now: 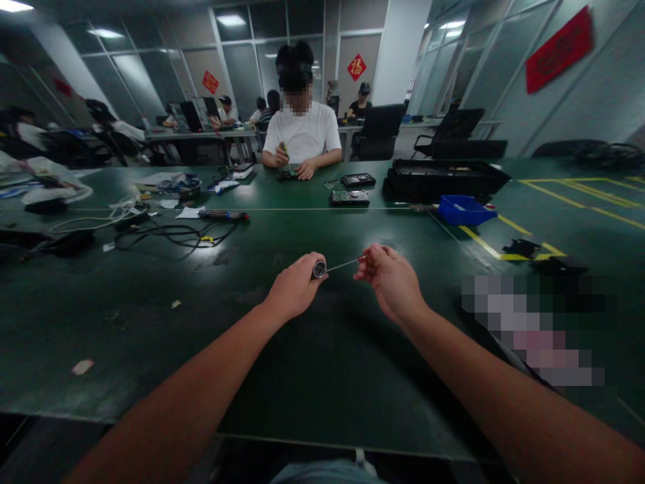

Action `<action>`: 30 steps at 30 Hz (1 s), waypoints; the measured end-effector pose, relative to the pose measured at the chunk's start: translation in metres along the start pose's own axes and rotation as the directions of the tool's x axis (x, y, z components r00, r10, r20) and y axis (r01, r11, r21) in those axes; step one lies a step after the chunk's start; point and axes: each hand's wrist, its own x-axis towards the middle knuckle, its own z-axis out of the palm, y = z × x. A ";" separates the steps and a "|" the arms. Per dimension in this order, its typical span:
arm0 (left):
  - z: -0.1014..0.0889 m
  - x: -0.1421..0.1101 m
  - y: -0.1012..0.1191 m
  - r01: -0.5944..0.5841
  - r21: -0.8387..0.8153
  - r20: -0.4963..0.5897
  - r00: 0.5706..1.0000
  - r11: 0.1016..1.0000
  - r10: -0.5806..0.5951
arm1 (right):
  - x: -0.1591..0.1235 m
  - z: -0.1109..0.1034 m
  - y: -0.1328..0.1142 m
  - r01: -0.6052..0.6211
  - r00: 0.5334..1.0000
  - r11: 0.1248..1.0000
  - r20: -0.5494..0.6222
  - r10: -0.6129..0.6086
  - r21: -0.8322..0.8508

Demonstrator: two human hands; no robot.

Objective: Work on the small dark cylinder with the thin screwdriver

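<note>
Above the green table, my left hand [296,288] is closed round a dark cylinder [319,269] whose round, silver-rimmed end faces me. The rest of the cylinder is hidden by my fingers. A thin metal rod [343,265] runs from beside that end across to my right hand [392,279]. My right thumb and fingers pinch the rod's far end, where a small reddish bit shows. Whether the rod is joined to the cylinder or only touches it, I cannot tell.
Across the table [242,376] a person in a white shirt [305,134] works by hard drives [350,197]. A blue tray [466,210] and black casing [446,180] stand right. Black cables [171,232] and an electric screwdriver [224,215] lie left. A blurred-out object [534,329] is near my right forearm.
</note>
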 end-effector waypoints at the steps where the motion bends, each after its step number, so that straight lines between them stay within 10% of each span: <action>1: 0.001 0.000 -0.001 0.009 0.002 0.025 1.000 1.000 -0.009 | 0.002 -0.002 0.001 0.015 0.999 1.000 -0.033 -0.015 0.000; 20: 0.006 0.000 -0.008 0.066 -0.043 -0.007 0.998 0.997 -0.067 | -0.025 0.006 -0.014 0.381 0.923 0.791 0.250 -0.293 -0.479; 30: 0.006 0.001 -0.005 0.041 -0.082 -0.017 0.999 0.996 -0.042 | -0.027 0.006 -0.016 0.392 0.920 0.772 0.213 -0.329 -0.500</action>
